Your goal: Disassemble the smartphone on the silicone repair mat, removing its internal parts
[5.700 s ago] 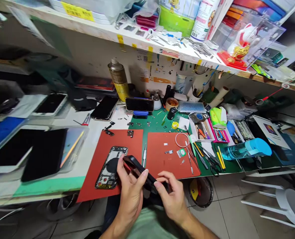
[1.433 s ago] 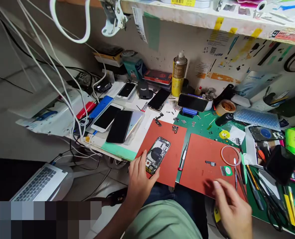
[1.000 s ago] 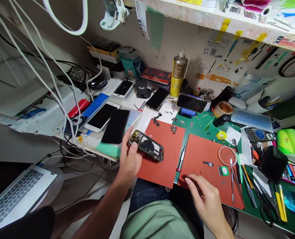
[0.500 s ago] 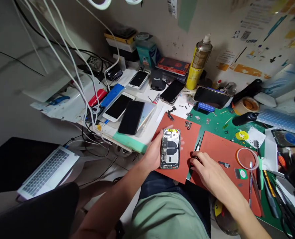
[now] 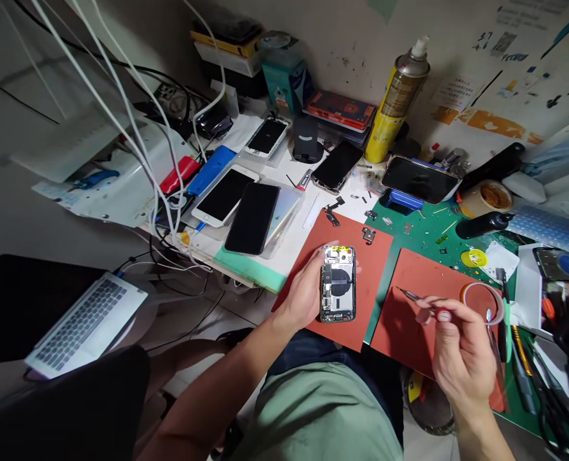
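My left hand (image 5: 305, 291) is closed around an opened smartphone (image 5: 338, 301), its inner parts and a black round patch facing up, above the left red mat (image 5: 346, 336). Over the right red mat (image 5: 395, 333), my right hand (image 5: 464, 352) grips a thin screwdriver (image 5: 412, 294), its tip pointing left towards the phone but apart from it. The screwdriver's red end cap (image 5: 443, 315) shows between thumb and fingers. Small metal phone parts (image 5: 368, 235) lie on the upper part of the left mat.
Several phones, among them a black one (image 5: 252, 218), lie at the left on the white table. A yellow spray can (image 5: 396, 102) stands at the back. A tape roll (image 5: 481, 303), tweezers and scissors (image 5: 553, 410) lie at the right. White cables (image 5: 116, 96) hang at the left.
My right hand has lifted the screwdriver from between the mats and moved right, turning it in the fingers. The view has shifted slightly; my left hand still holds the phone.
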The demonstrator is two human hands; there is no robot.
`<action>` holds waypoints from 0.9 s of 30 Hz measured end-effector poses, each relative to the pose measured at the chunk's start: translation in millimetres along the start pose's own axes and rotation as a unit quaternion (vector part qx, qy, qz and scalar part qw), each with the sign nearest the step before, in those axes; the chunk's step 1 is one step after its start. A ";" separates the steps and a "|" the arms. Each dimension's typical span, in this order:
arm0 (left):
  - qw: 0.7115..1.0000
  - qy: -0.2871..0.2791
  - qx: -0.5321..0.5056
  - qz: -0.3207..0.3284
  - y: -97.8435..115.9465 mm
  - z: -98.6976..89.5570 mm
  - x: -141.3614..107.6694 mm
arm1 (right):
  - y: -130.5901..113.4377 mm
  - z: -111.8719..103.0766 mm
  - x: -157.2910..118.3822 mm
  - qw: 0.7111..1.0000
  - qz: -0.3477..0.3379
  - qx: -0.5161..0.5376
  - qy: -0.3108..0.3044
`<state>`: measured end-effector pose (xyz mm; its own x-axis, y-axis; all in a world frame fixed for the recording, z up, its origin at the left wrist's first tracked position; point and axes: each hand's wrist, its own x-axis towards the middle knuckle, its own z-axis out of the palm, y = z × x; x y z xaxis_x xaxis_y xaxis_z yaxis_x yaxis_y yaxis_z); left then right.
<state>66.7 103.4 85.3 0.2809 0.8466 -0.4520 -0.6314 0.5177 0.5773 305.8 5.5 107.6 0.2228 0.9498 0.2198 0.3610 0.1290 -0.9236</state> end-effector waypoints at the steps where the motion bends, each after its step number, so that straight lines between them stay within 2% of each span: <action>1: 1.000 0.002 0.014 0.008 -1.9 1.5 -0.4 | -4.5 0.8 -3.6 0.996 0.042 0.048 0.058; 4: 0.996 0.024 0.084 0.032 -9.1 3.8 -0.2 | -17.3 1.2 -9.4 0.972 0.101 0.141 0.159; 9: 0.968 0.085 0.224 0.076 -9.4 -0.7 0.4 | -28.1 -10.3 -17.1 0.941 0.169 0.196 0.216; 11: 0.941 0.079 0.322 0.072 -0.2 -2.9 -1.7 | -28.9 -15.4 -22.2 0.932 0.201 0.192 0.232; 12: 0.913 0.071 0.396 0.069 5.4 -3.5 -2.9 | -28.9 -17.2 -24.5 0.928 0.215 0.192 0.237; 14: 0.846 0.052 0.527 0.067 15.1 -3.9 -5.0 | -28.7 -18.7 -27.4 0.921 0.235 0.200 0.238; 16: 0.810 0.041 0.580 0.074 19.4 -2.8 -5.8 | -29.0 -17.5 -27.9 0.919 0.246 0.212 0.225; 24: 0.784 -0.010 0.610 0.117 5.4 8.9 -15.0 | -32.9 -5.8 -34.4 0.935 0.224 0.222 0.159; 27: 0.745 -0.048 0.651 0.138 6.9 0.8 -30.6 | -30.7 -2.7 -44.0 0.947 0.212 0.186 0.154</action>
<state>54.4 81.2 103.7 0.3608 0.9151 -0.1798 0.5436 -0.0498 0.8379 287.4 -41.0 127.1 0.5510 0.8176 -0.1674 -0.1508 -0.0998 -0.9835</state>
